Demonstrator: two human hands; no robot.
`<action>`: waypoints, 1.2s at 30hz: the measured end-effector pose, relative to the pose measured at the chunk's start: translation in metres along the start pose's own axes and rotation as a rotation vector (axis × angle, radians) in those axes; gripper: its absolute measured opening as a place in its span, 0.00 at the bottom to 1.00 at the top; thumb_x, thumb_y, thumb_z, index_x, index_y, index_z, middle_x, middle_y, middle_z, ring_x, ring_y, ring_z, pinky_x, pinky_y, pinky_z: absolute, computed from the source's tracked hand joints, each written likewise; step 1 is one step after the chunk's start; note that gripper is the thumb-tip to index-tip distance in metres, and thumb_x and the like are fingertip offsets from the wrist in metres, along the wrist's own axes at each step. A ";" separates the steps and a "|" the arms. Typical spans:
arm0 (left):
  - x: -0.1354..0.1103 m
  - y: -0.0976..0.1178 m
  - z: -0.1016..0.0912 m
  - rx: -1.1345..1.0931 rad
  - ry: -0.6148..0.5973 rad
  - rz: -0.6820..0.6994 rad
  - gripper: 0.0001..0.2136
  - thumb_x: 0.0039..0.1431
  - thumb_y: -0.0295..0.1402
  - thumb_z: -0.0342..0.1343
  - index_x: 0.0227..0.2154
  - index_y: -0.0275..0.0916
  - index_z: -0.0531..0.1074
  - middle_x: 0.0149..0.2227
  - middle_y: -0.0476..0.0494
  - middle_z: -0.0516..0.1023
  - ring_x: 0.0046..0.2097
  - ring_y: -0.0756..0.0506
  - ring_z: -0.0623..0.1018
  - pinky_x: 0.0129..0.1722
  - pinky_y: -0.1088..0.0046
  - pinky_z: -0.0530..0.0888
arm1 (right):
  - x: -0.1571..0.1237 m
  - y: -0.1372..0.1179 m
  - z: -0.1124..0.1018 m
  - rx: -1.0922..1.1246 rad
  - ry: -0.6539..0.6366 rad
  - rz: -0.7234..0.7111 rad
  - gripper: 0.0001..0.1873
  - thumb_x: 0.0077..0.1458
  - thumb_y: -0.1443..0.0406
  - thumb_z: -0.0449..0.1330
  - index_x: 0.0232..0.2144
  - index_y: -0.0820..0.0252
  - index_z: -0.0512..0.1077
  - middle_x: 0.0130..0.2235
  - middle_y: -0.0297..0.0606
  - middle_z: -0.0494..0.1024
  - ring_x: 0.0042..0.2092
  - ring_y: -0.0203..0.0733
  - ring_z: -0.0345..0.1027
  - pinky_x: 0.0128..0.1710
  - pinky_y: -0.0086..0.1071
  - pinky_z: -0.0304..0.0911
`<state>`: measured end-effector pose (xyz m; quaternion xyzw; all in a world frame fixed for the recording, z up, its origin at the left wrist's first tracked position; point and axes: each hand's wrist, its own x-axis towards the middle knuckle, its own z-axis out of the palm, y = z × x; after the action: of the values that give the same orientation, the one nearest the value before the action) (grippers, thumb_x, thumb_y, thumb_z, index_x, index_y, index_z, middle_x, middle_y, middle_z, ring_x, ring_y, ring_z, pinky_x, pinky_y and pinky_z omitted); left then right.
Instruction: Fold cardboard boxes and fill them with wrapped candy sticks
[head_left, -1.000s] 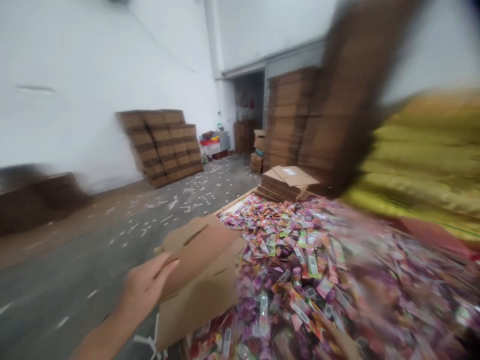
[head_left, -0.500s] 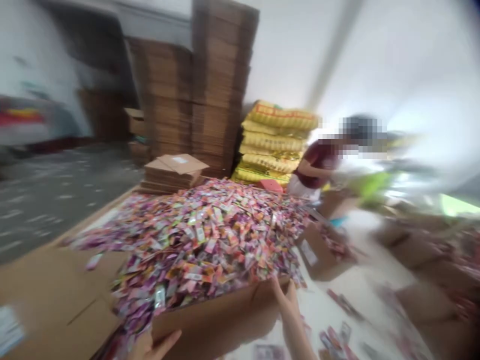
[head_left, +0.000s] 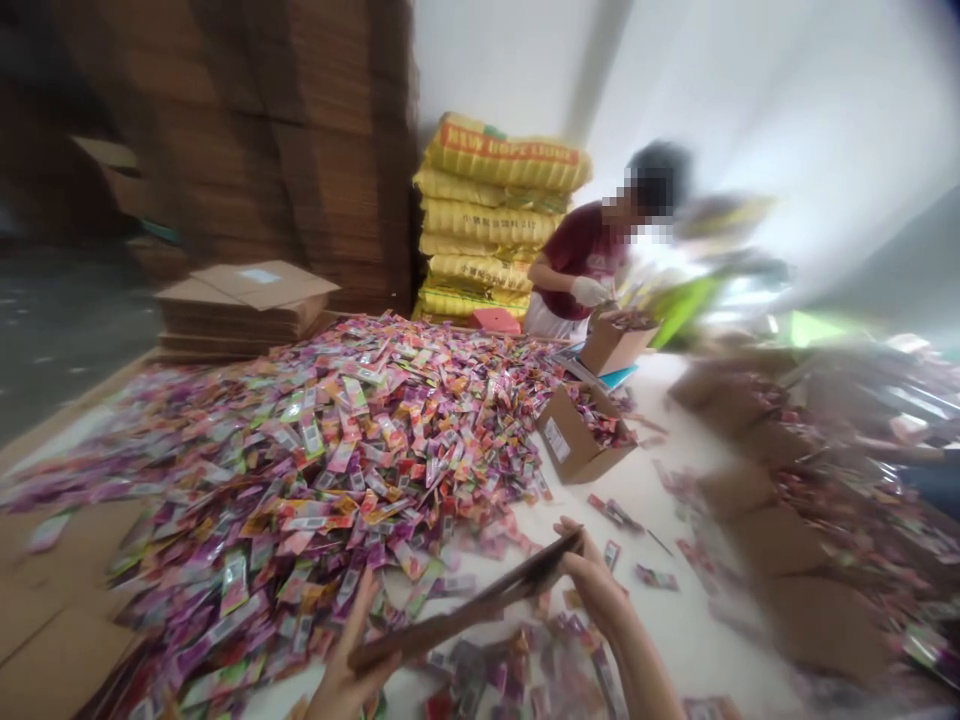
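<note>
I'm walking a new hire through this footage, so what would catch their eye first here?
First, the huge heap of pink, purple and orange sachets spread across the white table. At the bottom, the left hand and right hand hold a flat brown cardboard piece edge-on. Behind, yellow woven sacks are stacked beside a person in a maroon shirt.

White surface (head_left: 675, 490) — heaped colourful sachets (head_left: 360, 440), open cartons (head_left: 581, 440), seemingly flattened cardboard (head_left: 240, 300).

Both forearms are bare (no sleeves, gloves or rings visible).
</note>
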<state>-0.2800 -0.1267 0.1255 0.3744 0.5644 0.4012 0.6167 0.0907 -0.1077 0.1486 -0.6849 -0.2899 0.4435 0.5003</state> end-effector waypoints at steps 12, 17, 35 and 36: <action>-0.004 0.047 0.016 0.273 -0.418 -0.007 0.39 0.52 0.62 0.56 0.64 0.50 0.65 0.68 0.47 0.63 0.71 0.32 0.56 0.70 0.49 0.52 | 0.006 -0.007 0.005 -0.561 0.142 0.048 0.22 0.37 0.53 0.67 0.34 0.58 0.72 0.37 0.48 0.80 0.46 0.63 0.74 0.49 0.49 0.65; 0.022 0.045 0.068 0.241 -0.194 0.081 0.35 0.64 0.56 0.46 0.70 0.49 0.52 0.74 0.49 0.46 0.74 0.40 0.44 0.72 0.55 0.45 | -0.021 -0.021 0.016 -0.650 -0.106 -0.076 0.42 0.42 0.43 0.66 0.51 0.66 0.70 0.52 0.57 0.75 0.57 0.61 0.68 0.56 0.46 0.63; 0.092 0.012 0.065 0.354 -0.130 0.393 0.19 0.43 0.25 0.53 0.42 0.38 0.72 0.43 0.41 0.79 0.50 0.39 0.77 0.56 0.58 0.71 | -0.043 0.015 -0.004 -0.419 -0.212 -0.254 0.36 0.36 0.57 0.74 0.51 0.56 0.75 0.53 0.44 0.78 0.55 0.58 0.70 0.57 0.48 0.65; 0.087 0.009 0.062 0.339 -0.122 0.399 0.17 0.45 0.25 0.52 0.40 0.39 0.72 0.40 0.43 0.79 0.47 0.40 0.78 0.52 0.59 0.73 | -0.055 0.006 -0.008 -0.464 -0.244 -0.299 0.43 0.36 0.53 0.75 0.57 0.53 0.72 0.57 0.45 0.75 0.59 0.60 0.67 0.60 0.50 0.62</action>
<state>-0.2157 -0.0437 0.1038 0.5999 0.5001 0.3913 0.4867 0.0735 -0.1589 0.1611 -0.6721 -0.5393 0.3659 0.3516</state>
